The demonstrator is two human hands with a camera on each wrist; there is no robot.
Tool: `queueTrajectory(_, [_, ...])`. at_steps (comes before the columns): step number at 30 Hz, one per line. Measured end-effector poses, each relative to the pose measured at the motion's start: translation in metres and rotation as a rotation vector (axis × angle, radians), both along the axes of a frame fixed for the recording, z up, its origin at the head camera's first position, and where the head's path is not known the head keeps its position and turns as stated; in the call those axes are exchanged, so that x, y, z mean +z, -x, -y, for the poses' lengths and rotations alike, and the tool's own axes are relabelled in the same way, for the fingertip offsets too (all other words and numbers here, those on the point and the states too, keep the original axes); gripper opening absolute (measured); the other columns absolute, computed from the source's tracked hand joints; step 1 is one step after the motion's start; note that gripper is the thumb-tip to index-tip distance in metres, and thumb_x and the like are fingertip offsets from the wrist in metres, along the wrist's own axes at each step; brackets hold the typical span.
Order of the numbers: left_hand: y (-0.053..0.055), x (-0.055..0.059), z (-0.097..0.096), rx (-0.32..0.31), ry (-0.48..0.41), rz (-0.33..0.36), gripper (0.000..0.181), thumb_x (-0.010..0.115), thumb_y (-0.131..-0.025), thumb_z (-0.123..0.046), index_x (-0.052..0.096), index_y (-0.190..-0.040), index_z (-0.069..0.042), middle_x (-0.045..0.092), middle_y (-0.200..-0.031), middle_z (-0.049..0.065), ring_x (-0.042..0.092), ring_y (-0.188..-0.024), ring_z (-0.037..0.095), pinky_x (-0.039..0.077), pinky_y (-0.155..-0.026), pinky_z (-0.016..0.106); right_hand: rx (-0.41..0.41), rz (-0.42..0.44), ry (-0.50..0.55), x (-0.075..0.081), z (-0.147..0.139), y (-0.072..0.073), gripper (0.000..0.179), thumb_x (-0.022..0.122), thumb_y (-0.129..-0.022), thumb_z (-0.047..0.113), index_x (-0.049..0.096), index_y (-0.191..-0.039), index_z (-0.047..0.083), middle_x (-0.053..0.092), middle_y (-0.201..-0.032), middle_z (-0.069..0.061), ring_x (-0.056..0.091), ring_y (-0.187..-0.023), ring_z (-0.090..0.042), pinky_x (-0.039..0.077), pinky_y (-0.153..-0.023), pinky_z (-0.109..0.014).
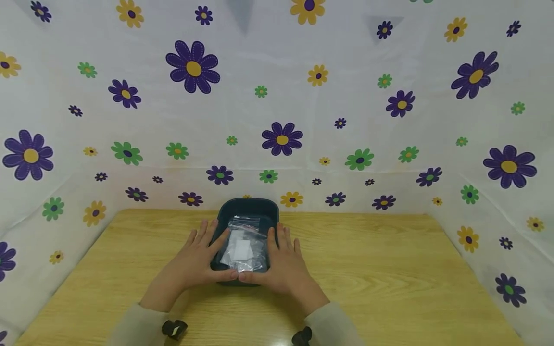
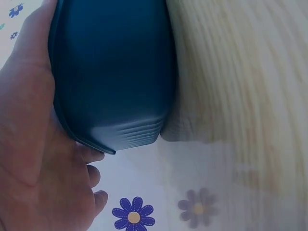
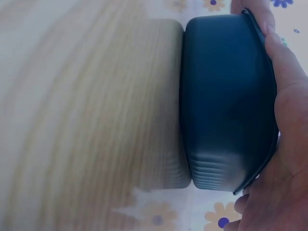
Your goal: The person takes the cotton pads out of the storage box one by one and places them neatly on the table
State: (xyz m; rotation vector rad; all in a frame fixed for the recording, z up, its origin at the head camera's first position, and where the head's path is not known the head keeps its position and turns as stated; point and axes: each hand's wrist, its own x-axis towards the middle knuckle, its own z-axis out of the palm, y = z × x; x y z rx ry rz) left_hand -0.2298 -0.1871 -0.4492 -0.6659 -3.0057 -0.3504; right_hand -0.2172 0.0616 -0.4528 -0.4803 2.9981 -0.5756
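A dark teal plastic bin (image 1: 248,206) stands on the table, with clear zip bags (image 1: 259,255) inside it. White pieces, one of them square (image 1: 241,250), show in or among the bags; what they are I cannot tell. My left hand (image 1: 194,263) rests along the bin's left rim, fingers spread and nearly straight. On the opposite rim lies my right hand (image 1: 286,267), spread the same way. Both thumbs meet at the near rim. In the left wrist view the bin's ribbed side (image 2: 110,72) stands beside the palm; the right wrist view shows the bin's outer wall (image 3: 226,96) upright on the tabletop.
The wood-grain table (image 1: 389,269) extends to both sides of the bin. Behind it and at its sides hangs a white cloth (image 1: 242,115) printed with flowers. Black wrist mounts (image 1: 175,329) sit at both sleeves.
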Motion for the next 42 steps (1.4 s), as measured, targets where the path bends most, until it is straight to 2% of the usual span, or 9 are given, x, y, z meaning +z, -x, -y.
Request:
queueTrajectory(7, [0.003, 0.0, -0.004, 0.023, 0.014, 0.025, 0.114, 0.056, -0.073, -0.087, 0.032, -0.157, -0.013, 0.008, -0.166, 0.023, -0.004, -0.15, 0.05, 0.001, -0.117, 0.069, 0.034, 0.04, 0.079, 0.002, -0.005, 0.006, 0.128, 0.054, -0.071, 0.09, 0.015, -0.16, 0.007, -0.005, -0.167, -0.017, -0.006, -0.153, -0.036, 0.009, -0.121, -0.061])
queueTrajectory(12, [0.001, 0.001, -0.011, 0.013, 0.001, 0.032, 0.113, 0.055, -0.073, -0.087, 0.034, -0.157, -0.014, 0.007, -0.165, 0.026, -0.005, -0.15, 0.051, -0.001, -0.115, 0.072, 0.011, 0.069, 0.297, 0.018, -0.007, 0.006, 0.094, 0.055, -0.09, 0.069, 0.025, -0.159, 0.013, 0.002, -0.167, -0.018, -0.002, -0.152, -0.045, 0.014, -0.116, -0.069])
queueTrajectory(17, [-0.003, 0.001, -0.011, 0.006, -0.005, 0.027, 0.11, 0.055, -0.074, -0.086, 0.035, -0.156, -0.015, 0.006, -0.165, 0.027, -0.004, -0.15, 0.05, 0.003, -0.116, 0.071, -0.036, 0.069, 0.757, 0.038, 0.005, 0.005, 0.055, 0.057, -0.099, 0.031, 0.042, -0.152, 0.022, 0.026, -0.163, -0.011, 0.02, -0.151, -0.035, 0.025, -0.117, -0.061])
queueTrajectory(21, [-0.003, 0.001, -0.009, 0.001, -0.022, 0.023, 0.111, 0.058, -0.072, -0.085, 0.035, -0.156, -0.016, 0.005, -0.165, 0.026, -0.004, -0.15, 0.051, 0.005, -0.116, 0.071, -0.02, 0.367, 1.235, 0.046, 0.016, 0.006, 0.051, 0.051, -0.101, 0.02, 0.041, -0.151, 0.02, 0.03, -0.161, -0.014, 0.026, -0.149, -0.036, 0.023, -0.121, -0.053])
queueTrajectory(24, [-0.001, -0.002, -0.008, -0.013, -0.033, 0.028, 0.112, 0.059, -0.072, -0.085, 0.035, -0.156, -0.017, 0.003, -0.165, 0.026, -0.005, -0.149, 0.052, 0.005, -0.116, 0.071, -0.059, 0.564, 1.435, 0.047, 0.02, 0.006, 0.055, 0.049, -0.102, 0.021, 0.034, -0.155, 0.014, 0.016, -0.164, -0.021, 0.014, -0.151, -0.044, 0.014, -0.122, -0.055])
queueTrajectory(28, [0.0, -0.008, -0.007, -0.012, -0.036, 0.04, 0.112, 0.058, -0.071, -0.086, 0.034, -0.157, -0.017, 0.0, -0.165, 0.026, -0.007, -0.149, 0.052, 0.004, -0.116, 0.07, -0.143, 0.628, 1.497, 0.042, 0.025, 0.006, 0.064, 0.051, -0.1, 0.022, 0.026, -0.158, 0.009, 0.003, -0.167, -0.019, -0.002, -0.151, -0.047, 0.001, -0.122, -0.058])
queueTrajectory(34, [-0.002, -0.009, -0.008, -0.001, -0.065, 0.055, 0.113, 0.058, -0.071, -0.087, 0.032, -0.158, -0.018, -0.001, -0.166, 0.024, -0.008, -0.15, 0.05, 0.003, -0.117, 0.069, -0.239, 0.684, 1.602, 0.03, 0.028, 0.011, 0.071, 0.051, -0.098, 0.022, 0.018, -0.159, 0.009, -0.009, -0.164, -0.028, -0.011, -0.149, -0.05, -0.003, -0.12, -0.061])
queueTrajectory(38, [-0.003, -0.006, -0.008, 0.006, -0.075, 0.055, 0.116, 0.059, -0.07, -0.087, 0.029, -0.159, -0.018, 0.0, -0.166, 0.024, -0.007, -0.15, 0.05, 0.003, -0.118, 0.068, -0.238, 0.727, 1.654, 0.028, 0.028, 0.013, 0.072, 0.05, -0.098, 0.024, 0.015, -0.16, 0.011, -0.012, -0.16, -0.035, -0.005, -0.148, -0.054, 0.002, -0.121, -0.061])
queueTrajectory(42, [-0.004, -0.001, -0.01, 0.003, -0.074, 0.056, 0.118, 0.062, -0.069, -0.086, 0.029, -0.159, -0.015, 0.001, -0.165, 0.026, -0.006, -0.15, 0.051, 0.005, -0.118, 0.068, -0.226, 0.751, 1.64, 0.028, 0.027, 0.014, 0.067, 0.048, -0.099, 0.025, 0.021, -0.159, 0.011, 0.002, -0.161, -0.033, 0.009, -0.15, -0.049, 0.011, -0.121, -0.06])
